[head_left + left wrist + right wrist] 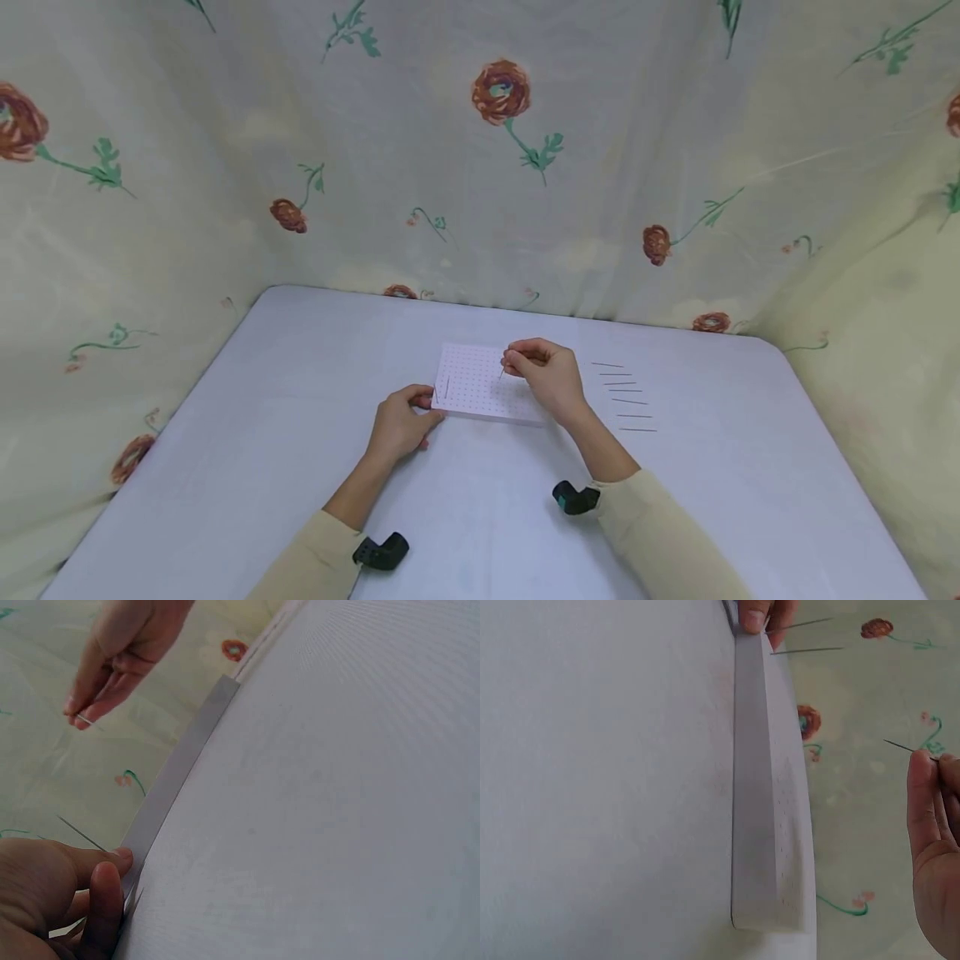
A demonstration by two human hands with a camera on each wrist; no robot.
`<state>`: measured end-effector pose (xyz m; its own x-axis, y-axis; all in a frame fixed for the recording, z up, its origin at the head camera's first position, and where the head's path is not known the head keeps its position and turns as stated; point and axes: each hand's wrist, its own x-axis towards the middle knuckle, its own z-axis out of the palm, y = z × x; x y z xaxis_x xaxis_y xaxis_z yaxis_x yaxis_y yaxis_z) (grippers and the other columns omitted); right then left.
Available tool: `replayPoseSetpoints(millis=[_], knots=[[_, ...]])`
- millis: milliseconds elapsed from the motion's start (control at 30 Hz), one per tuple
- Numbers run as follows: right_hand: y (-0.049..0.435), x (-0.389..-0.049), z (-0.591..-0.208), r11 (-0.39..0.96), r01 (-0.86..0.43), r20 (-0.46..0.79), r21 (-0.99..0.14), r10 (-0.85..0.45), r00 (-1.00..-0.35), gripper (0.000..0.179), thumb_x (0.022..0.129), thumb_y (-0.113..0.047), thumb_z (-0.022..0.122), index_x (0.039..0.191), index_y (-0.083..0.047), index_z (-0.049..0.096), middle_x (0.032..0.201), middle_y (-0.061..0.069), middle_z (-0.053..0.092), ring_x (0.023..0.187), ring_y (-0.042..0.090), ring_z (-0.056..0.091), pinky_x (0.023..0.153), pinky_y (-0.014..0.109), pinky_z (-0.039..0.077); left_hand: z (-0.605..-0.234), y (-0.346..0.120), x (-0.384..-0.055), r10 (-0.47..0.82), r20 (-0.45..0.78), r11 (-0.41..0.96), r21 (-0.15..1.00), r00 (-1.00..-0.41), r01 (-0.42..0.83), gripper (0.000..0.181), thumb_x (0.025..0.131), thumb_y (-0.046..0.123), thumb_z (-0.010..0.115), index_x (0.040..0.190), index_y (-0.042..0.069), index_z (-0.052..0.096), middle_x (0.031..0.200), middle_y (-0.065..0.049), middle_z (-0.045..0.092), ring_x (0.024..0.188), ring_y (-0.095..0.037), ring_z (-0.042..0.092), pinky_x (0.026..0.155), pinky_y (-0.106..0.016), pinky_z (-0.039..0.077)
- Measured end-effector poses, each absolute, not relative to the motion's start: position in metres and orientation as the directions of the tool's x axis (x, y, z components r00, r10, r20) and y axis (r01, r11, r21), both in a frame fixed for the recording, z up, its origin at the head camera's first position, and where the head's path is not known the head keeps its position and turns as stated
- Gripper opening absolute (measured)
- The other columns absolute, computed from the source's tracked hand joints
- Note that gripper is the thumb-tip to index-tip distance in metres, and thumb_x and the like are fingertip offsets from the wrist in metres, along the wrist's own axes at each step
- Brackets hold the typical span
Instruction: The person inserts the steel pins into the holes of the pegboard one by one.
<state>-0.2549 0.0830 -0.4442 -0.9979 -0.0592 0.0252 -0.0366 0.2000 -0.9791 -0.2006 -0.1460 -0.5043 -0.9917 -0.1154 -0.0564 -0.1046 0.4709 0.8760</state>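
A flat white board (480,382) dotted with a grid of small holes lies on the table. My left hand (402,423) grips its near left corner, thumb at the front edge and fingers along the left side. Two thin metal needles stand up from the board by that hand; one upright needle (806,651) shows clearly in the right wrist view. Above the board's right half, my right hand (551,382) pinches another needle (898,745) between thumb and fingertips. Its free end points down toward the holes.
Several loose needles (628,403) lie in a spaced column to the right of the board. The white table (300,342) ends at a flowered curtain (450,167) behind and at the sides. Dark wrist cameras (381,552) sit on both sleeves.
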Motion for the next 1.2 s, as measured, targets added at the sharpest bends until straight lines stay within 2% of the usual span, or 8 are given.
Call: replayPoseSetpoints(millis=[167, 467, 767, 967, 1200], knots=[[0.061, -0.252, -0.452, 0.263, -0.090, 0.071, -0.961, -0.079, -0.994, 0.010, 0.094, -0.008, 0.072, 0.102, -0.002, 0.073, 0.098, 0.015, 0.077, 0.079, 0.011, 0.074, 0.082, 0.035, 0.064, -0.505, -0.147, -0.200, -0.114, -0.059, 0.469, 0.877, -0.992, -0.106, 0.044, 0.087, 0.008, 0.078, 0.128, 0.001, 0.066, 0.100, -0.010, 0.068, 0.044, -0.009, 0.055, 0.044, -0.022, 0.050], [0.033, -0.248, -0.460, 0.291, -0.168, 0.126, -0.942, -0.159, -0.979, 0.005, 0.095, -0.007, 0.070, 0.098, -0.003, 0.071, 0.096, 0.014, 0.076, 0.085, 0.016, 0.076, 0.081, 0.037, 0.064, -0.501, -0.145, -0.201, -0.099, -0.047, 0.474, 0.876, -0.994, -0.088, 0.043, 0.087, 0.008, 0.078, 0.128, 0.001, 0.066, 0.099, -0.011, 0.069, 0.044, -0.008, 0.055, 0.044, -0.022, 0.051], [0.024, -0.244, -0.470, 0.349, -0.177, 0.114, -0.920, -0.193, -0.974, 0.005, 0.096, -0.008, 0.069, 0.099, -0.004, 0.070, 0.096, 0.010, 0.076, 0.091, 0.016, 0.075, 0.076, 0.020, 0.061, -0.501, -0.144, -0.200, -0.103, -0.042, 0.477, 0.875, -0.994, -0.086, 0.042, 0.086, 0.008, 0.078, 0.126, 0.001, 0.067, 0.097, -0.009, 0.069, 0.043, -0.008, 0.055, 0.043, -0.021, 0.050], [0.020, -0.244, -0.474, 0.390, -0.207, 0.127, -0.897, -0.223, -0.967, 0.005, 0.096, -0.008, 0.070, 0.097, -0.004, 0.071, 0.095, 0.010, 0.077, 0.094, 0.017, 0.074, 0.076, 0.020, 0.061, -0.501, -0.147, -0.200, -0.110, -0.028, 0.483, 0.872, -0.994, -0.078, 0.041, 0.085, 0.008, 0.078, 0.124, 0.002, 0.068, 0.096, -0.009, 0.070, 0.042, -0.007, 0.055, 0.042, -0.021, 0.049], [0.016, -0.244, -0.477, 0.451, -0.218, 0.129, -0.865, -0.218, -0.967, 0.004, 0.096, -0.011, 0.070, 0.097, -0.007, 0.070, 0.096, 0.007, 0.077, 0.098, 0.019, 0.074, 0.081, 0.026, 0.061, -0.502, -0.148, -0.201, -0.111, -0.025, 0.482, 0.873, -0.994, -0.076, 0.040, 0.086, 0.008, 0.078, 0.124, 0.002, 0.068, 0.096, -0.009, 0.071, 0.042, -0.007, 0.055, 0.042, -0.022, 0.050]])
